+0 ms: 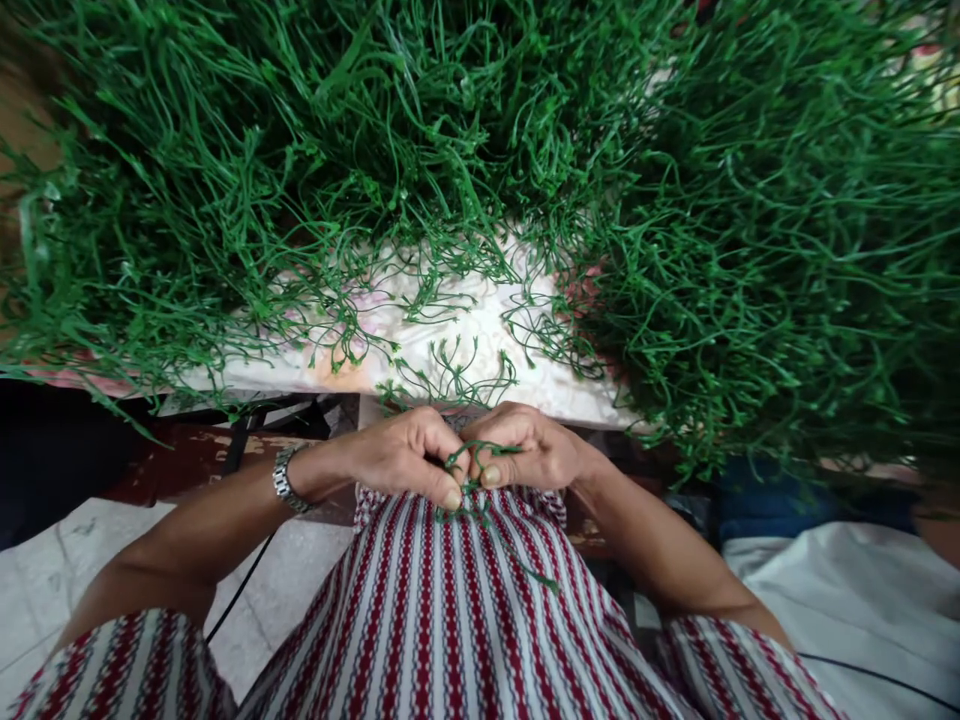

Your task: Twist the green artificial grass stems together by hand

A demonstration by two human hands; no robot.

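Just above my lap, my left hand (409,455) and my right hand (531,450) meet, thumbs and fingertips pinched close together. Between them is a thin, branching green stem (498,448), apparently artificial greenery. Both hands are closed on it, and part of it is hidden by my fingers. One strand (541,578) dangles down over my striped clothing. Past my knuckles, a small loose sprig (457,375) with forked tips lies at the edge of the flowered cloth (525,390).
Large heaps of the same green stems cover the left (150,220) and right (780,250) of the cloth-covered table. A metal watch (285,480) is on my left wrist. At lower right are a person's blue and white clothes (840,590). Pale floor tiles (52,580) show at lower left.
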